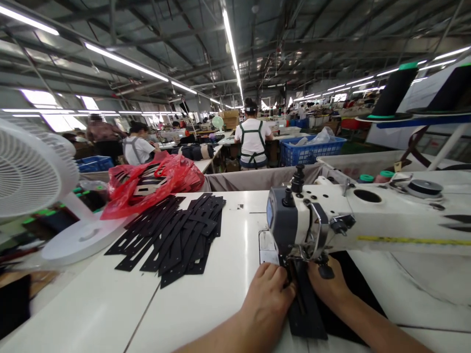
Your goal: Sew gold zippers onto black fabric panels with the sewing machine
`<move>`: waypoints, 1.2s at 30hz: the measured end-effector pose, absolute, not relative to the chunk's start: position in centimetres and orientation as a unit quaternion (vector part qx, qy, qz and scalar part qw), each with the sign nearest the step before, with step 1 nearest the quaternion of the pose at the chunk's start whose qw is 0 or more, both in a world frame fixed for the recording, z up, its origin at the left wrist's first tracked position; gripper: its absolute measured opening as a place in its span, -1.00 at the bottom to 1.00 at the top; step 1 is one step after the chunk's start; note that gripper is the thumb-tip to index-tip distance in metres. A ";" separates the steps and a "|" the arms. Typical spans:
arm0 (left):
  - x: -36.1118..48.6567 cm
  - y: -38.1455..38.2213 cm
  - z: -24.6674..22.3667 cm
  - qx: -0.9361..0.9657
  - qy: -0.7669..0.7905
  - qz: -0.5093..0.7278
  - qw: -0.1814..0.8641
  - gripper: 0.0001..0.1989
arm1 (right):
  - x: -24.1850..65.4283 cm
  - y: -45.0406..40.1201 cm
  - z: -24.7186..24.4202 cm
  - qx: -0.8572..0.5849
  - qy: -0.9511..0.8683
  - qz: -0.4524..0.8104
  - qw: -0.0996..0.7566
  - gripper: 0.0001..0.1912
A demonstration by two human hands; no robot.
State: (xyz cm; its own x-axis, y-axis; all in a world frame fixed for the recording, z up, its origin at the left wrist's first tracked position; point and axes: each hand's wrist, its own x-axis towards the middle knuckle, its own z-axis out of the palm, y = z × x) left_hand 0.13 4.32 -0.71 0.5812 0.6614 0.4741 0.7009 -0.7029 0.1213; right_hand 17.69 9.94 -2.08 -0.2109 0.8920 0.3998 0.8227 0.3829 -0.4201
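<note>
A black strip with a long slot (307, 316) lies under the presser foot of a white and grey sewing machine (290, 220). My left hand (268, 296) is closed on the strip's left edge, fingers curled just in front of the needle area. On the other side, my right hand (329, 282) has its fingers bent against the strip's right edge; the machine head partly hides them. Beneath the strip and my right wrist spreads a larger black fabric panel (358, 279). Left of the machine, a loose pile of similar black slotted pieces (184, 235) rests on the white table (206, 314).
Behind the pile sits a red plastic bag (158, 181) with more pieces. A white fan (84, 235) stands at the left. Thread cones (393, 93) rise at the right. Beyond the table are a blue crate (312, 149) and a co-worker (253, 135) facing away.
</note>
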 end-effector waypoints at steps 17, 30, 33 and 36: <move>-0.5 1.5 -0.6 -0.900 -0.306 -0.292 0.103 -0.72 | 20.2 0.8 -0.7 -0.298 -0.918 -0.098 0.243 -0.60; -0.4 4.1 -0.2 -0.898 -0.305 -0.300 0.103 -0.73 | 19.6 3.2 -0.3 -0.304 -0.892 -0.068 0.326 -0.64; -0.4 4.8 0.0 -0.903 -0.305 -0.290 0.085 -0.73 | 19.1 3.9 0.1 -0.319 -0.882 -0.043 0.343 -0.63; -0.5 5.5 -0.4 -0.903 -0.304 -0.293 0.075 -0.73 | 18.5 4.4 0.5 -0.328 -0.871 -0.017 0.366 -0.61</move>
State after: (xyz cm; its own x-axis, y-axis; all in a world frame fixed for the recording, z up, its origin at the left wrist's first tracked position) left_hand -0.47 5.48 -0.36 0.6436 0.5051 0.5750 0.5926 -0.8043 0.0433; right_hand 18.55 4.44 0.48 -0.5164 0.5592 0.6486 0.5844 0.7837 -0.2104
